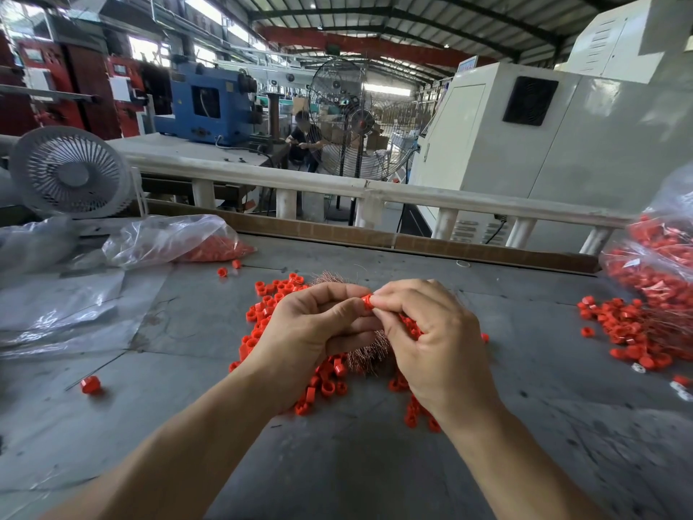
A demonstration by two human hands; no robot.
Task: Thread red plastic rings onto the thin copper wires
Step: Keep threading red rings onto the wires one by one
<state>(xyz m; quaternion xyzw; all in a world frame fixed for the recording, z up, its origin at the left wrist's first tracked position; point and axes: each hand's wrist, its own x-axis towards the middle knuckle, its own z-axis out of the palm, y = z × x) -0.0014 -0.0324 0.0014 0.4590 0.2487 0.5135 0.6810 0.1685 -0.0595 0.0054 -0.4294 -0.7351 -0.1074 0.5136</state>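
Head view: both hands pinch one red ring (366, 300) mid-table.

Views: one. Head-worn wide-angle camera, at the person's eye height, facing forward and down across a grey, scuffed worktable (187, 332). Near field: both forearms entering from the bottom edge, close to the lens. Far field: white railing (412, 195) and factory hall beyond. Edges bowed by lens distortion. No second view shares the scene.
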